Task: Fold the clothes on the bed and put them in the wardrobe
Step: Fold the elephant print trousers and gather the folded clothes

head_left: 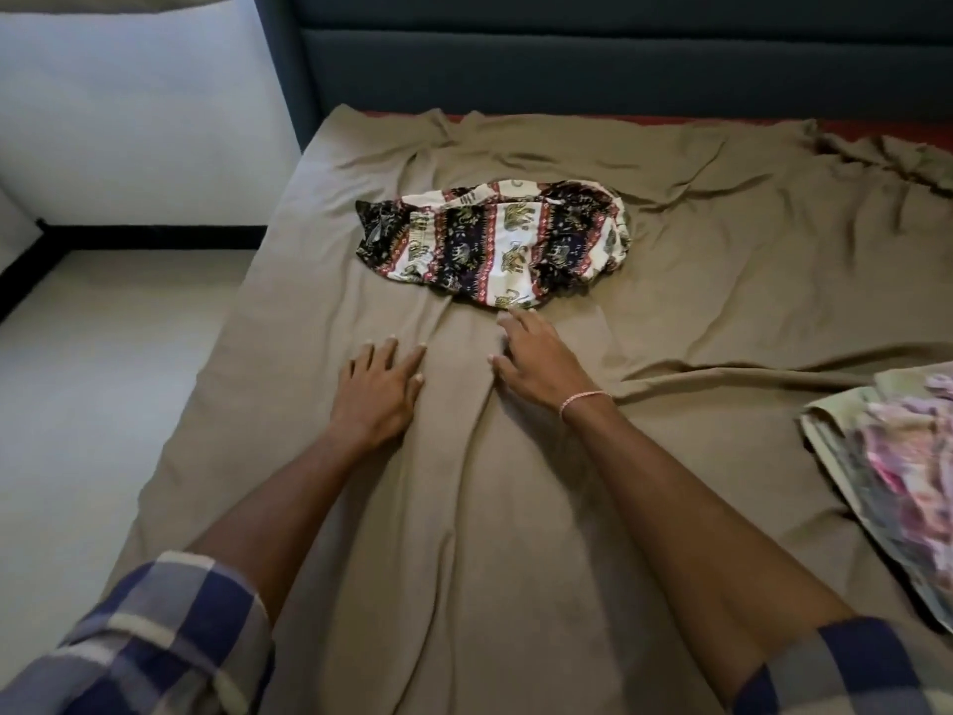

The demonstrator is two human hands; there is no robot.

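1. Two rolled-up sleeves in blue, grey and white check, the left sleeve (154, 647) and the right sleeve (845, 668), fill the bottom corners, with bare forearms reaching forward over the bed.
2. The left hand (379, 389) lies palm down on the olive-brown sheet (464, 534), fingers spread and flat, gripping nothing.
3. The right hand (536, 361), a thin pink bracelet (582, 399) at its wrist, is also open and empty, with its fingers fanned forward over the sheet.
4. A patterned garment (495, 240), printed with elephants in white, black and red bands, sits bunched in a loose heap on the sheet just beyond both hands, near the middle of the bed.
5. The tips of the right hand's longest fingers (508, 322) reach the near edge of the garment; whether they actually touch the cloth cannot be told. The left hand is clearly apart from it, lower and to the left.
6. A second fabric item (887, 456), pale green with a blurred pink print, lies at the right edge of the bed, well apart from either hand.
7. A dark blue padded headboard (619, 59) runs along the far side, and a pale floor (103, 353) shows to the left of the bed.
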